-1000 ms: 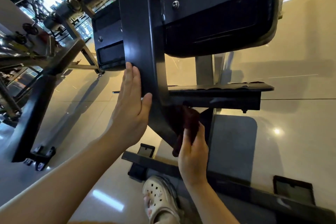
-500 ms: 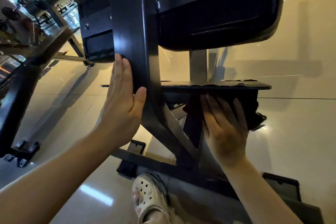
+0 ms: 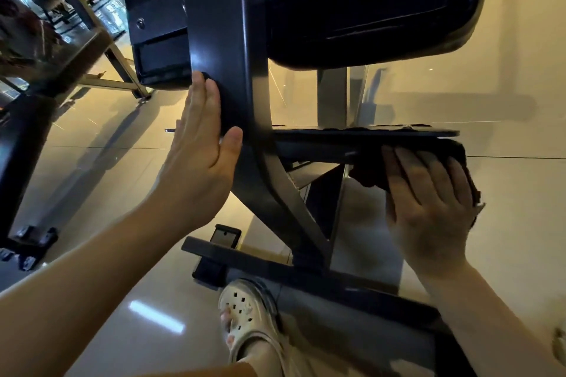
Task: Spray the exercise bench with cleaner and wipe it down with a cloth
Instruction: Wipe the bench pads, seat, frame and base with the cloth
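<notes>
The black exercise bench (image 3: 226, 40) fills the upper middle, seen from below, with its padded seat (image 3: 367, 3) overhead. My left hand (image 3: 199, 159) lies flat against the left side of the bench's upright post, fingers straight and thumb spread. My right hand (image 3: 428, 208) presses a dark cloth (image 3: 453, 153) up against the underside of the horizontal bar (image 3: 361, 139) near its right end. The fingers are fairly straight over the cloth. No spray bottle is in view.
The bench's base bar (image 3: 306, 278) runs across the glossy tiled floor (image 3: 92, 180) below my hands. My foot in a cream clog (image 3: 248, 315) stands beside it. Another machine's dark frame (image 3: 27, 138) and weight plates stand at the left.
My right hand has slid the cloth from the post's lower brace rightwards along the underside of the horizontal bar, to its right end. My left hand has stayed on the post.
</notes>
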`<state>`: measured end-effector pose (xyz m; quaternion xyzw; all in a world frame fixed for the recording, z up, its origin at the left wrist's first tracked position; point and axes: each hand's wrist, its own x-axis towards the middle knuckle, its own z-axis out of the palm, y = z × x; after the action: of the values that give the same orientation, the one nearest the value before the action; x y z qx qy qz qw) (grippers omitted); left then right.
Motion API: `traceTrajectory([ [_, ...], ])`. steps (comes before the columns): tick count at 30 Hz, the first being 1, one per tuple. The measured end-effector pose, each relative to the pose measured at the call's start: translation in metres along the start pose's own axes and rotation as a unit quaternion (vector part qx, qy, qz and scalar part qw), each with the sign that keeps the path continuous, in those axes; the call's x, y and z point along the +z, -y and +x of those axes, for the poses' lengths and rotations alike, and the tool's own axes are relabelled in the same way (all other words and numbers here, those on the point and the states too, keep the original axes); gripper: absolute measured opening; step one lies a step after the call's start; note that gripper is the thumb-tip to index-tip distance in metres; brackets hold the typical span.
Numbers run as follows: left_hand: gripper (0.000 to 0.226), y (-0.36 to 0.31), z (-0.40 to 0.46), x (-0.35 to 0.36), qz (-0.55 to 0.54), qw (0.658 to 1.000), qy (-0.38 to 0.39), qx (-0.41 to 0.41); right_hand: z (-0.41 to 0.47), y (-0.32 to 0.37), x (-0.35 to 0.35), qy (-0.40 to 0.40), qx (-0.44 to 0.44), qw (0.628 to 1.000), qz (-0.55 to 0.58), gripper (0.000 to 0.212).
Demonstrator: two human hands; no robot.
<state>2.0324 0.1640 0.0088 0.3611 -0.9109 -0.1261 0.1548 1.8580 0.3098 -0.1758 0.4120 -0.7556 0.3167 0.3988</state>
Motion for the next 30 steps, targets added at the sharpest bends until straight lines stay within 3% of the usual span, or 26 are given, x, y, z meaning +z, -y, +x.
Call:
traceTrajectory([
  [5,0.067,-0.003,0.001,0.006,0.010,1.000,0.003,-0.006,0.019,0.048,0.026,0.075,-0.075,0.994,0.040,0.060],
  [8,0.067,-0.004,0.001,0.006,0.019,1.000,0.001,-0.005,0.029,0.062,0.032,0.122,-0.129,0.983,0.045,0.060],
  [18,0.065,-0.009,-0.001,0.000,0.000,0.999,0.021,-0.027,-0.003,-0.032,-0.013,0.055,-0.079,0.994,-0.048,0.043],
  [23,0.067,-0.009,-0.008,0.007,0.027,0.999,0.031,-0.016,0.009,0.001,0.006,0.054,-0.083,0.995,0.006,0.049],
  [26,0.069,-0.007,-0.010,0.009,0.049,0.998,0.024,0.000,0.022,0.041,0.023,0.099,-0.127,0.986,0.039,0.062],
  [30,0.073,0.000,-0.010,0.010,0.084,0.996,0.015,0.022,0.028,0.050,0.036,0.105,-0.177,0.978,-0.020,0.060],
])
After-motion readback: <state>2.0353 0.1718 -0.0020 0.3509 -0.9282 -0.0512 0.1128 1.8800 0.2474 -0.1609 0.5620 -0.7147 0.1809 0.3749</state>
